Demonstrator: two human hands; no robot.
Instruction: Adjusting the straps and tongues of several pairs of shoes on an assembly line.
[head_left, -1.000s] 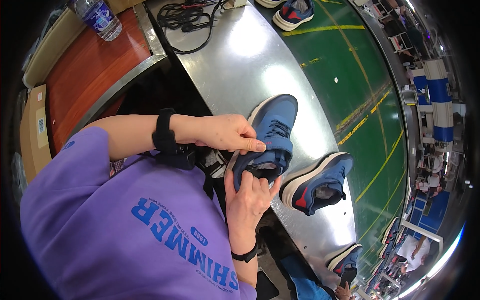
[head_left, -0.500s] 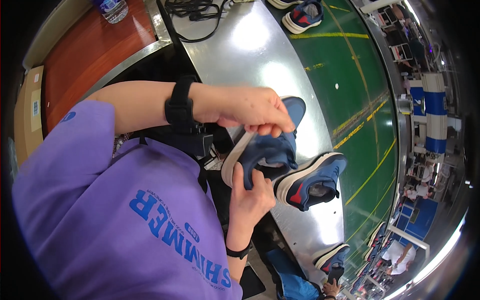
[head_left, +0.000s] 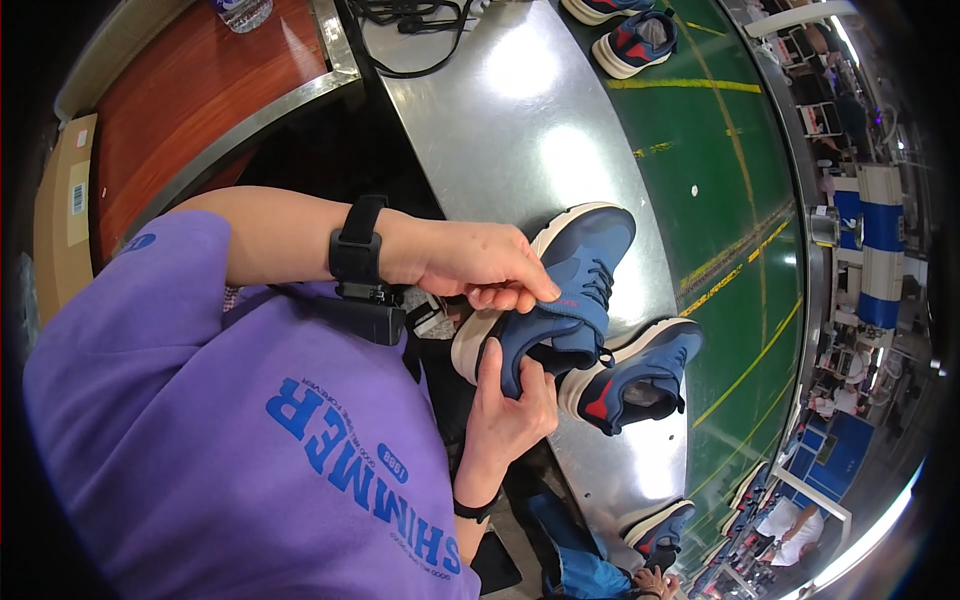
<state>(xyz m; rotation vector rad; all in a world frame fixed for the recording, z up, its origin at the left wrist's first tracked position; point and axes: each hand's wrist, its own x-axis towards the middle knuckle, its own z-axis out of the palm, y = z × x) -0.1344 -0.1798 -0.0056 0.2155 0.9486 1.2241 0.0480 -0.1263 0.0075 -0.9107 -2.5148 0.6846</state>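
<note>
A navy and blue sneaker (head_left: 575,270) with a white sole is held over the edge of the metal bench, its toe pointing away and to the upper right. My right hand (head_left: 510,410) grips it at the heel, thumb on the outside and fingers at the collar. At the side of the upper, near small red lettering, my left hand (head_left: 490,270) has its fingers curled into a pinch. Its fingertips touch the shoe, but what they pinch, if anything, is too small to tell. A matching sneaker (head_left: 640,375) rests just beyond, at the bench's far side.
The shiny metal bench (head_left: 470,110) borders a green conveyor (head_left: 720,150) carrying more sneakers (head_left: 632,45). Black cables (head_left: 410,40) lie at the bench's top end. Another person's hand (head_left: 655,582) is near a sneaker (head_left: 660,530) below. A reddish table (head_left: 200,110) stands at upper left.
My left hand has moved from over the laces, where it was blurred, to the shoe's side. The toe and laces now show. My right hand keeps its grip at the heel.
</note>
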